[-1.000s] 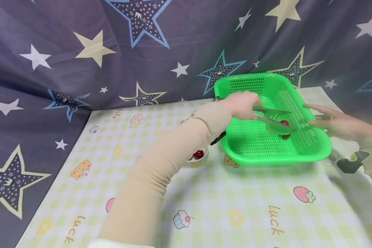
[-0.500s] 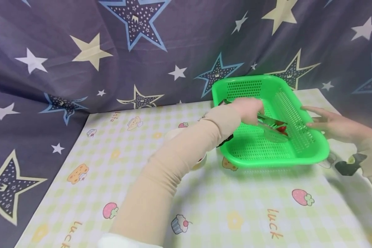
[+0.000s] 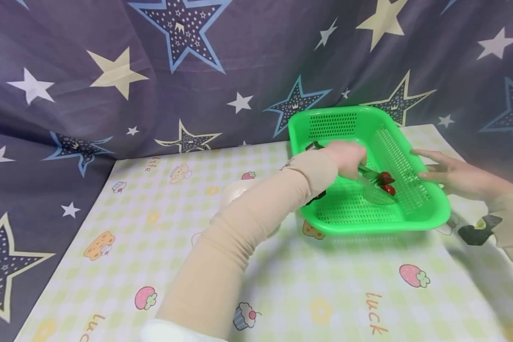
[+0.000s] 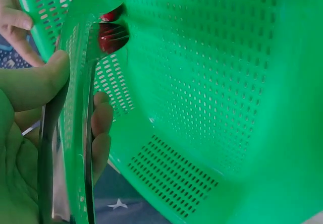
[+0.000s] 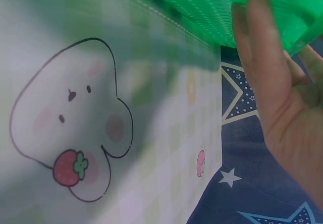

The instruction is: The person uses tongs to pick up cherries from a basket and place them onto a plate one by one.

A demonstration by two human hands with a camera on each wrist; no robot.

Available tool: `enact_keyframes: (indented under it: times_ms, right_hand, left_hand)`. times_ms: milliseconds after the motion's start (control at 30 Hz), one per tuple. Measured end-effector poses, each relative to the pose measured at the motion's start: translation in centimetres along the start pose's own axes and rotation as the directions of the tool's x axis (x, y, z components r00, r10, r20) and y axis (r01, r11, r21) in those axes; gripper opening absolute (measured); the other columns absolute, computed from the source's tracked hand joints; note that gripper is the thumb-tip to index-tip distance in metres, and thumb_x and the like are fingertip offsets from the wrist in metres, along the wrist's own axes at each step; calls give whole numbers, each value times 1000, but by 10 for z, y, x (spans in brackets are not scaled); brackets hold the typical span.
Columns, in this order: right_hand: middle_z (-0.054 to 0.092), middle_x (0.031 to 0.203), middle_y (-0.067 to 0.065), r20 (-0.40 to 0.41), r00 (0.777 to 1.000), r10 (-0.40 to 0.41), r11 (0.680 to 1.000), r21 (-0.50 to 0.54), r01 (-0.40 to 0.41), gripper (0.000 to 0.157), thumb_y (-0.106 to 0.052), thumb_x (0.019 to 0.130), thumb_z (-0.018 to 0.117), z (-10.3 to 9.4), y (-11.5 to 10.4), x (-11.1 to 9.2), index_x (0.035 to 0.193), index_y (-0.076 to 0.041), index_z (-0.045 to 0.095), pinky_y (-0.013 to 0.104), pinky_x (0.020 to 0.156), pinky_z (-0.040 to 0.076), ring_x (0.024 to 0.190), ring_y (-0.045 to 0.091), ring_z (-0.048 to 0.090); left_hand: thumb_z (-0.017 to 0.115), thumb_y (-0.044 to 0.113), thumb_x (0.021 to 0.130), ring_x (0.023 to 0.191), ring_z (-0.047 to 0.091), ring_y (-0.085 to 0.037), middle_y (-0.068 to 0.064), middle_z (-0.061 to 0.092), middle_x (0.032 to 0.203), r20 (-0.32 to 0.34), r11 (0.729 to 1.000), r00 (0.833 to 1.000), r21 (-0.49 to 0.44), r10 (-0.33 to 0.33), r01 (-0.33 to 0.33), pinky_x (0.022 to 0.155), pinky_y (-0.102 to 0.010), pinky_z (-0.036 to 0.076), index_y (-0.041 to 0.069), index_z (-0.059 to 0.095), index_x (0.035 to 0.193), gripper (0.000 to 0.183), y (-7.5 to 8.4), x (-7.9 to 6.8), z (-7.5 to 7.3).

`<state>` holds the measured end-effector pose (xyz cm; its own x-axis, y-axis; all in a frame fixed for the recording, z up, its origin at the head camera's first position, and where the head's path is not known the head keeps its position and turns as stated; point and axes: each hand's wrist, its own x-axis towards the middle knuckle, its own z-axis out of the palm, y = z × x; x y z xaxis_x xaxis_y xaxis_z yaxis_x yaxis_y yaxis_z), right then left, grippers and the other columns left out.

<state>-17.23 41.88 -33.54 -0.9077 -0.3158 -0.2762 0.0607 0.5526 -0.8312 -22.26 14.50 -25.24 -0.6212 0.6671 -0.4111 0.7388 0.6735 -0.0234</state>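
My left hand (image 3: pixel 346 159) reaches into the green plastic basket (image 3: pixel 367 227) and grips a pair of metal serving tongs (image 4: pixel 90 103). One tong end is a fork and the other a broad spoon. Two dark red cherries (image 3: pixel 388 189) lie at the basket's right side, by the tong ends. In the left wrist view the fork tines lie over one cherry (image 4: pixel 112 38); whether it is pinched I cannot tell. My right hand (image 3: pixel 463 175) rests with extended fingers on the basket's right rim.
A white bowl (image 3: pixel 235 190) stands left of the basket, mostly hidden behind my left forearm. The checked tablecloth (image 3: pixel 290 285) covers the table. A dark star-patterned curtain (image 3: pixel 222 71) hangs right behind the basket.
The left hand has lowered the tongs deeper into the basket, and their ends have come down to the cherries. The right hand has stayed at the rim. The whole view has shifted slightly.
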Motion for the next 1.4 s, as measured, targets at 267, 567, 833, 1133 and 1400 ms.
enact_keyframes:
  times_ms: [267, 567, 833, 1133, 1400]
  right_hand:
    - [-10, 152, 32, 22, 1000, 3, 1000, 11, -4, 74, -16, 100, 45, -2, 2, 0, 152, -31, -6, 73, 90, 26, 132, 60, 8]
    - [-14, 153, 28, 25, 999, 22, 1000, 19, -22, 74, -17, 100, 45, -2, 2, 1, 152, -33, -5, 76, 91, 22, 132, 59, 6]
    - [-12, 153, 28, 21, 1000, 22, 1000, 9, -23, 74, -17, 100, 46, -1, 1, 1, 152, -32, -3, 76, 91, 23, 133, 58, 6]
    - [-10, 151, 32, 24, 1000, 5, 1000, 3, -5, 72, -16, 101, 43, 1, -1, 3, 152, -30, -5, 74, 91, 26, 131, 60, 9]
    - [-9, 153, 30, 6, 1000, 2, 1000, -16, -1, 71, -17, 100, 45, 0, 0, 0, 153, -28, -2, 72, 91, 29, 132, 58, 12]
  left_hand:
    - [49, 16, 95, 119, 49, -7, 13, 51, 136, 3, 1000, 1000, -8, 9, -9, 90, -22, 44, 26, 52, 133, 39, 5, 4, 3]
    - [52, 21, 96, 130, 42, -7, 13, 44, 143, 7, 1000, 1000, 16, 5, -5, 102, -23, 40, 26, 44, 140, 45, 8, 7, 4]
    - [54, 21, 96, 126, 46, -7, 14, 50, 138, -1, 1000, 1000, 15, 6, -6, 98, -22, 43, 29, 50, 136, 41, 8, 8, 6]
    - [42, 13, 99, 134, 39, -8, 17, 44, 143, 13, 999, 1000, 35, 1, -1, 103, -23, 39, 34, 47, 138, 45, 9, 12, 7]
    - [43, 13, 98, 132, 41, -7, 18, 46, 141, 6, 999, 1000, 36, 2, -2, 104, -23, 38, 34, 49, 136, 44, 11, 14, 9]
